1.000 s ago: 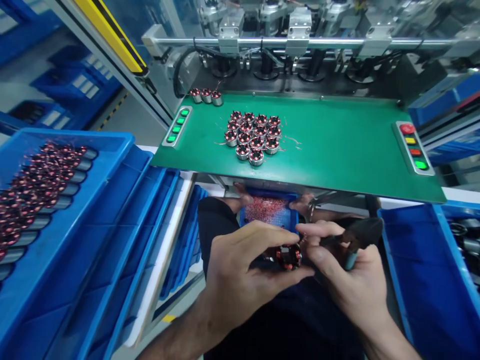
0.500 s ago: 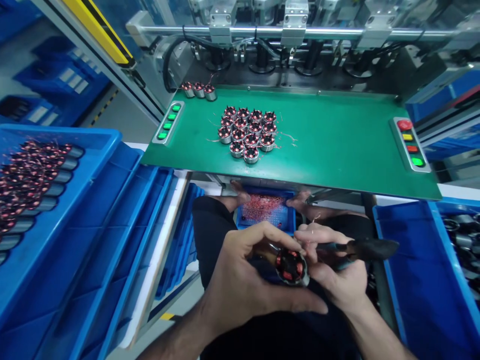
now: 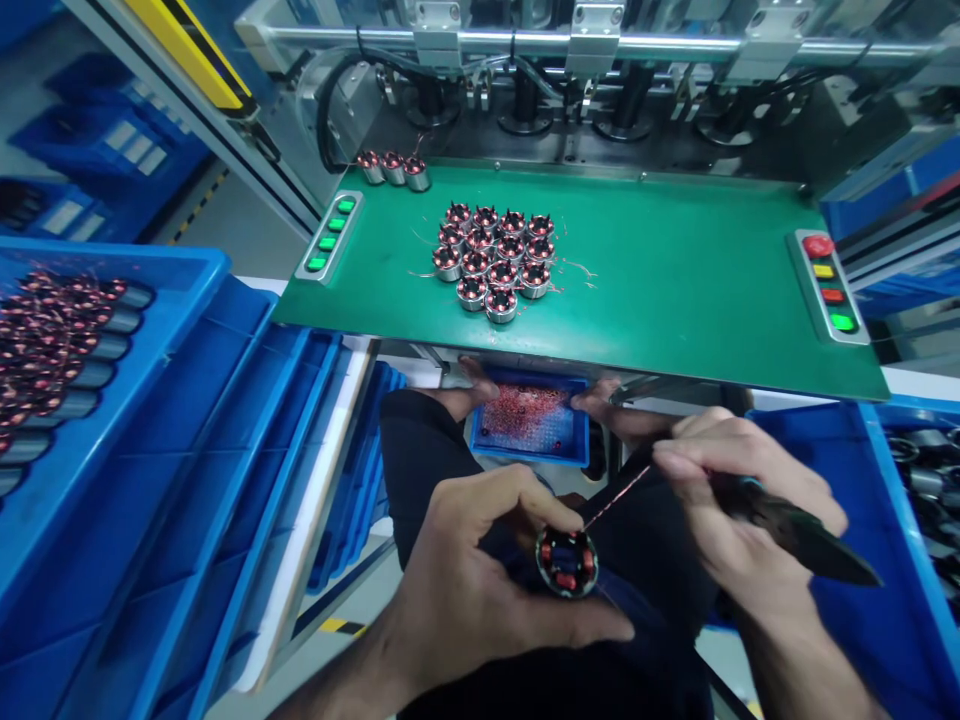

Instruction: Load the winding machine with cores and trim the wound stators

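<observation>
Grip of the left hand (image 3: 480,575) pinches the wound ring (image 3: 568,563) above the lap (image 3: 555,680); the right hand (image 3: 757,565) pinches its taut twisted wire (image 3: 619,496) and holds a dark tool (image 3: 814,540). Excess pull could snap the wire or loosen the winding (image 3: 565,581).

Site: factory workshop, machine station. Evidence: metal machine (image 3: 592,45) at 12 o'clock, green desk (image 3: 645,290) before it; lit button panels at 10 (image 3: 330,238) and 3 o'clock; blue bin (image 3: 142,420) of copper-wound parts (image 3: 56,345), 9 o'clock; striped floor tape (image 3: 199,207), 10 o'clock.
</observation>
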Available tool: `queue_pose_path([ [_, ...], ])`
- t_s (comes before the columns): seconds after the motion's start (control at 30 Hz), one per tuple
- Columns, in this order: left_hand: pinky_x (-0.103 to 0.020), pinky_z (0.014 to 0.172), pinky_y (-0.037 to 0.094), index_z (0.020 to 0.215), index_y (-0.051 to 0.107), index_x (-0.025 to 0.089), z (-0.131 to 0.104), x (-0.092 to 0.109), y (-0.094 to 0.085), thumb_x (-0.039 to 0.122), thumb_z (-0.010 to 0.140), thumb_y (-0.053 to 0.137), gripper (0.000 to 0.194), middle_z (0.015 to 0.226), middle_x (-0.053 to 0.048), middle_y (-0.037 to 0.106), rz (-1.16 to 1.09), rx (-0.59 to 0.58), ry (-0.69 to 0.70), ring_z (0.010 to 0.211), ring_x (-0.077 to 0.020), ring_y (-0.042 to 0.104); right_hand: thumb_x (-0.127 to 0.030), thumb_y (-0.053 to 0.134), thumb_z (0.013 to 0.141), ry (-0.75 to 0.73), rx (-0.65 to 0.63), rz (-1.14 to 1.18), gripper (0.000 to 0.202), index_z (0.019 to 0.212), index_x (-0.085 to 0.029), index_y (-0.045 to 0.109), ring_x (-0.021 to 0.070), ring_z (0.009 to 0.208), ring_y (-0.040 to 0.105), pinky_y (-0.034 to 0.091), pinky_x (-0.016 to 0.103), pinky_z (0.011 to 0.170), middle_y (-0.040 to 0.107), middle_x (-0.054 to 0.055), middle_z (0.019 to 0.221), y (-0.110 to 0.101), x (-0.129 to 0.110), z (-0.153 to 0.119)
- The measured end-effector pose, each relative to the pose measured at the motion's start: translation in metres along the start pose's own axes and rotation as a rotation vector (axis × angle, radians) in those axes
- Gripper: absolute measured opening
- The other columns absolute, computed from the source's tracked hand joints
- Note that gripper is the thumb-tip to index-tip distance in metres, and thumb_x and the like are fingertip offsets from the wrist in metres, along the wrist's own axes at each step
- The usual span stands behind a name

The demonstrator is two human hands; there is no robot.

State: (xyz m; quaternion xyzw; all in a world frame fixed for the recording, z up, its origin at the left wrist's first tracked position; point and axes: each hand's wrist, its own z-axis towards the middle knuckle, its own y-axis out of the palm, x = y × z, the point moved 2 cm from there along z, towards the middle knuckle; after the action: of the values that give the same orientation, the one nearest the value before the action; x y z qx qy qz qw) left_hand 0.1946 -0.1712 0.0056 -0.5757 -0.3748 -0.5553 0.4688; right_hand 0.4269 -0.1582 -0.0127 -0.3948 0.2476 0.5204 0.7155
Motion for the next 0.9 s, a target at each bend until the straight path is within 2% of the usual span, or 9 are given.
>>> queue_pose_path([
  [0.07, -0.016, 0.066, 0.057, 0.091, 0.079, 0.023, -0.001, -0.001, -0.001, 0.028, 0.059, 0.121, 0.054, 0.082, 0.007, 0.082, 0.042, 0.013, 0.028, 0.070, -0.0097, 0.075, 0.004, 0.078, 0.104, -0.040, -0.021, -0.062, 0.026, 0.110, -0.022, 0.077, 0.0212, 0.074, 0.062, 0.050, 0.039, 0.070, 0.071, 0.000, 0.089, -0.011, -0.002, 0.007],
  [0.13, -0.018, 0.064, 0.057, 0.090, 0.076, 0.023, -0.001, -0.002, -0.002, 0.032, 0.062, 0.120, 0.053, 0.080, 0.008, 0.080, 0.079, 0.055, 0.053, 0.068, -0.0097, 0.074, -0.003, 0.080, 0.108, 0.039, -0.047, -0.095, 0.021, 0.107, -0.023, 0.077, 0.0204, 0.075, 0.063, 0.052, 0.037, 0.072, 0.072, -0.001, 0.090, -0.021, -0.006, 0.007],
  [0.2, -0.019, 0.064, 0.057, 0.094, 0.077, 0.024, 0.000, -0.002, -0.003, 0.036, 0.065, 0.119, 0.052, 0.081, 0.009, 0.079, 0.132, 0.125, 0.077, 0.068, -0.0094, 0.074, -0.024, 0.078, 0.119, 0.189, -0.075, -0.148, 0.003, 0.117, -0.026, 0.080, 0.0199, 0.077, 0.065, 0.053, 0.034, 0.074, 0.071, -0.001, 0.093, -0.031, -0.011, 0.001],
  [0.3, -0.019, 0.063, 0.057, 0.101, 0.081, 0.027, -0.002, 0.000, -0.007, 0.038, 0.065, 0.119, 0.053, 0.084, 0.009, 0.081, 0.211, 0.234, 0.114, 0.068, -0.0094, 0.075, -0.048, 0.062, 0.129, 0.347, -0.123, -0.182, 0.025, 0.134, -0.030, 0.079, 0.0192, 0.079, 0.067, 0.054, 0.027, 0.069, 0.068, 0.000, 0.095, -0.040, -0.022, -0.017],
  [0.4, -0.020, 0.061, 0.058, 0.100, 0.081, 0.027, -0.004, -0.001, -0.010, 0.040, 0.066, 0.119, 0.052, 0.084, 0.009, 0.082, 0.233, 0.288, 0.115, 0.068, -0.0103, 0.075, -0.035, 0.061, 0.127, 0.365, -0.259, -0.213, 0.018, 0.133, -0.033, 0.078, 0.0161, 0.084, 0.075, 0.059, 0.017, 0.073, 0.075, -0.002, 0.104, -0.036, -0.030, -0.034],
  [0.53, -0.021, 0.062, 0.060, 0.102, 0.081, 0.027, -0.004, -0.001, -0.008, 0.038, 0.068, 0.118, 0.052, 0.088, 0.007, 0.083, 0.236, 0.259, 0.123, 0.071, -0.0119, 0.077, -0.024, 0.057, 0.124, 0.393, -0.428, -0.188, 0.036, 0.156, -0.035, 0.071, 0.0180, 0.118, 0.079, 0.060, 0.018, 0.104, 0.078, -0.001, 0.137, -0.019, -0.029, -0.042],
  [0.63, -0.022, 0.064, 0.061, 0.101, 0.080, 0.027, -0.003, 0.000, -0.005, 0.041, 0.069, 0.117, 0.051, 0.086, 0.007, 0.083, 0.228, 0.230, 0.135, 0.070, -0.0119, 0.077, -0.023, 0.058, 0.123, 0.395, -0.436, -0.149, 0.046, 0.167, -0.035, 0.066, 0.0192, 0.134, 0.073, 0.057, 0.021, 0.113, 0.072, 0.000, 0.154, -0.012, -0.025, -0.038],
  [0.8, -0.021, 0.064, 0.060, 0.100, 0.079, 0.027, -0.002, 0.001, -0.001, 0.046, 0.072, 0.116, 0.050, 0.084, 0.008, 0.082, 0.233, 0.214, 0.141, 0.068, -0.0103, 0.076, -0.018, 0.059, 0.121, 0.374, -0.420, -0.063, 0.055, 0.172, -0.038, 0.063, 0.0188, 0.132, 0.074, 0.061, 0.022, 0.110, 0.070, 0.002, 0.157, -0.010, -0.025, -0.031],
  [0.9, -0.020, 0.063, 0.059, 0.099, 0.079, 0.027, -0.004, 0.001, -0.002, 0.045, 0.071, 0.116, 0.050, 0.083, 0.008, 0.081, 0.229, 0.218, 0.142, 0.068, -0.0100, 0.075, -0.018, 0.061, 0.120, 0.347, -0.413, -0.083, 0.055, 0.170, -0.040, 0.065, 0.0194, 0.134, 0.074, 0.055, 0.025, 0.122, 0.073, -0.001, 0.154, -0.010, -0.026, -0.031],
])
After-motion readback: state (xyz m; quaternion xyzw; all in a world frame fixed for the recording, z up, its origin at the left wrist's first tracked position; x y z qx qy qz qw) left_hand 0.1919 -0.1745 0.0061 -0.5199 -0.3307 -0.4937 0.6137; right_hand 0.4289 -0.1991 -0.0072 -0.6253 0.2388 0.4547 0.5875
